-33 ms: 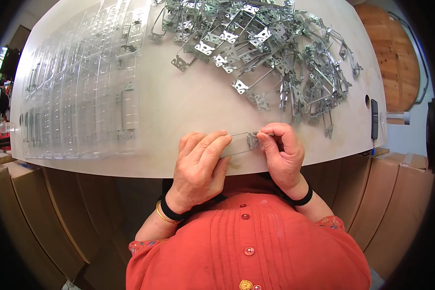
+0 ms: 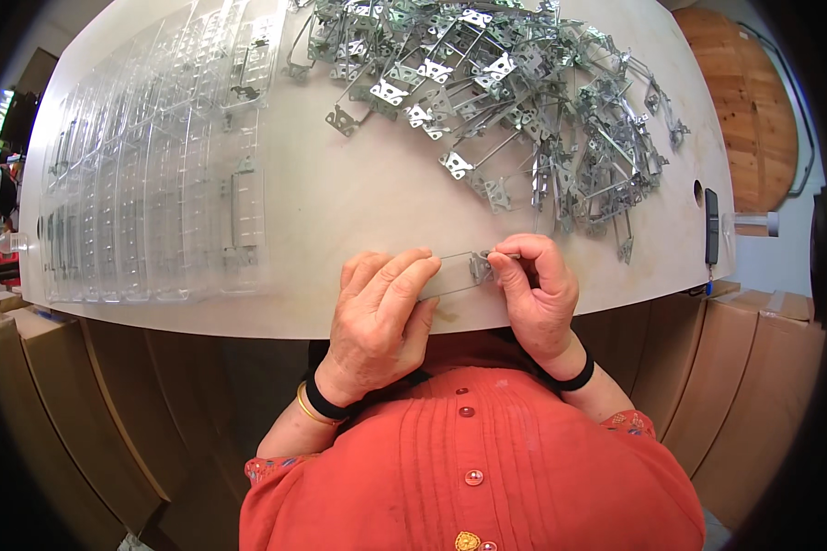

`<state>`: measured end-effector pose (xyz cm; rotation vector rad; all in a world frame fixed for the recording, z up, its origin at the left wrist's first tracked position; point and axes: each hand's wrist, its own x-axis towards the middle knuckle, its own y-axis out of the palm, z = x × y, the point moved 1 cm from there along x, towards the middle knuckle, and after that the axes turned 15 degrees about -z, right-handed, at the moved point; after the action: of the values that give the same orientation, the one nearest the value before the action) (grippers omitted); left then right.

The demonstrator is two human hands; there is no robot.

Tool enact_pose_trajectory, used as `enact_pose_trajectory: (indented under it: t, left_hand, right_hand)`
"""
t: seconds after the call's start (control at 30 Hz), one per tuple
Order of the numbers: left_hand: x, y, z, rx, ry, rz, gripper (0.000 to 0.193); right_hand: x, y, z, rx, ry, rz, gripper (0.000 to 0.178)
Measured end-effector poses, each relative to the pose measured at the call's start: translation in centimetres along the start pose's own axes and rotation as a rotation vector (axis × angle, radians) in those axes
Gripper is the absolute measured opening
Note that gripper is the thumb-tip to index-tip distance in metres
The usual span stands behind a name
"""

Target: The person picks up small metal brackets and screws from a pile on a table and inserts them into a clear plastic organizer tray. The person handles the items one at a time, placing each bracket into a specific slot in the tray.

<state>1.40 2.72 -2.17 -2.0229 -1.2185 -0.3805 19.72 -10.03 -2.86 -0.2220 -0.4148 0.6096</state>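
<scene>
Close to the table's front edge, my left hand (image 2: 383,308) grips one end of a thin metal wire bracket, its fingers closed over the two parallel wires. At the other end of the wires sits a small stamped metal plate (image 2: 479,267). The thumb and forefinger of my right hand (image 2: 539,292) pinch together at that plate; the exact bit between the fingertips is too small to make out. Beyond both hands lies a large tangled heap of similar metal wire brackets (image 2: 496,69), with plates and rods pointing every way.
Clear plastic trays (image 2: 161,174) with long compartments lie on the left of the white table (image 2: 340,193), some holding metal parts. A dark handheld device (image 2: 712,228) rests at the right edge, near a round hole. Cardboard boxes (image 2: 721,376) stand below on both sides.
</scene>
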Motion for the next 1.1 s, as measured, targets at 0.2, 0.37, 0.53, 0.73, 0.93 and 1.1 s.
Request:
enact_pose_trajectory:
  t: [0.2, 0.37, 0.53, 0.73, 0.93, 1.1]
  left_hand:
    - [-0.07, 0.02, 0.06, 0.0, -0.002, -0.002, 0.053]
    - [-0.05, -0.02, 0.1, -0.006, -0.008, -0.003, 0.051]
    - [-0.12, 0.07, 0.12, -0.003, -0.004, -0.009, 0.05]
    - [-0.06, 0.03, 0.08, -0.005, 0.0, -0.006, 0.051]
    - [-0.08, -0.01, 0.05, -0.004, -0.006, -0.002, 0.053]
    - [0.01, -0.04, -0.06, 0.003, -0.001, -0.001, 0.053]
  right_hand:
    - [0.22, 0.07, 1.02, -0.042, 0.013, 0.019, 0.011]
    - [0.03, 0.06, 0.24, -0.002, -0.007, 0.01, 0.011]
    - [0.16, 0.15, 0.66, -0.026, -0.018, 0.01, 0.01]
    - [0.08, 0.05, 0.33, 0.015, -0.018, 0.014, 0.011]
    - [0.18, -0.03, 0.68, -0.031, -0.038, 0.024, 0.013]
    - [0.23, -0.08, 0.76, -0.004, -0.047, 0.006, 0.012]
